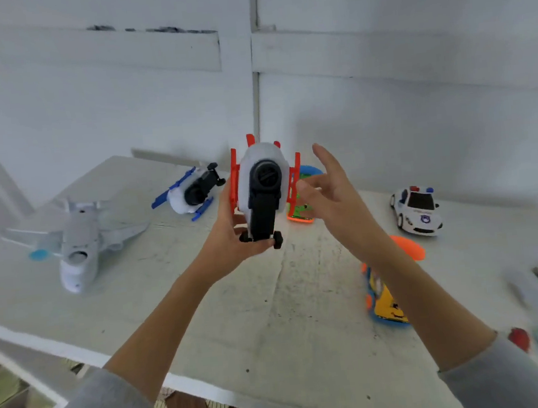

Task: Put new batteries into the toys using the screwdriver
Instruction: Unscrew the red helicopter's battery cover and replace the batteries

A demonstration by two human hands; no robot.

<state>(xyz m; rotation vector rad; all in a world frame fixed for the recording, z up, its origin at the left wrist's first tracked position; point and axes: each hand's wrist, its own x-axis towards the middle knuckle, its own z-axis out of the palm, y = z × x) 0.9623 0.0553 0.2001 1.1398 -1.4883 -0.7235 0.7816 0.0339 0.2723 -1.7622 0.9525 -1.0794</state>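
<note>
— Toy helicopter [261, 191], the red-and-white one: why is it held belly-up above the bench [271, 317]?

— Left hand [231, 230] clamps its underside toward the eyes, probably to find the battery cover. Right hand [328, 189] hovers beside it, fingers spread, holding nothing.

— Room to set it down?

— Bare bench below; yellow toy [385, 301] right, grey plane [79, 240] left, blue helicopter [191, 191] and police car [416, 209] farther back.

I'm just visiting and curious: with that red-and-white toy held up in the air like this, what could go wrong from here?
1. Only the left hand grips the red-and-white toy helicopter, underside up, above the white table; the right hand is open beside it, so it might slip and drop.
2. No screwdriver is clearly visible; the blurred items at the right edge can't be identified.
</note>
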